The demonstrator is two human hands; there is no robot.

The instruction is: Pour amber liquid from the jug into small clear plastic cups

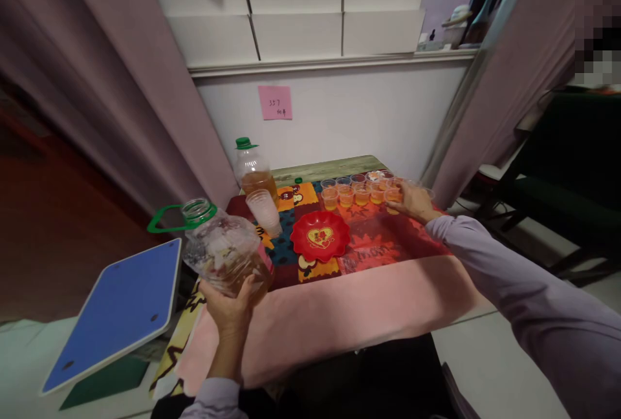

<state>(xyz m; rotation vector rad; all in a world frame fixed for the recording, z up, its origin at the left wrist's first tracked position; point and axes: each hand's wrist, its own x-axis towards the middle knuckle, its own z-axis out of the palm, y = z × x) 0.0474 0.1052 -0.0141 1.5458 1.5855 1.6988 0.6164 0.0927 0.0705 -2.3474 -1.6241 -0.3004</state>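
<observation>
My left hand [229, 306] is wrapped round the lower part of a big clear plastic jug [220, 247], which leans to the left. The jug has a green handle ring [167, 217], an uncapped mouth and amber liquid low inside. At the right end of the front row, my right hand [414, 200] has its fingers closed on a small clear plastic cup [392, 196] of orange-amber liquid. More such filled cups [361, 195] line up to its left. Behind them stands a second row of cups [343, 182], whose contents are hard to make out.
A red scalloped plate [320, 217] lies mid-table. Left of it are a leaning stack of plastic cups [264, 212], a second jug [257, 180] with a green cap, and a small green cap [298, 180]. A blue board [116, 309] stands at the left; a dark chair [567, 167] is at right.
</observation>
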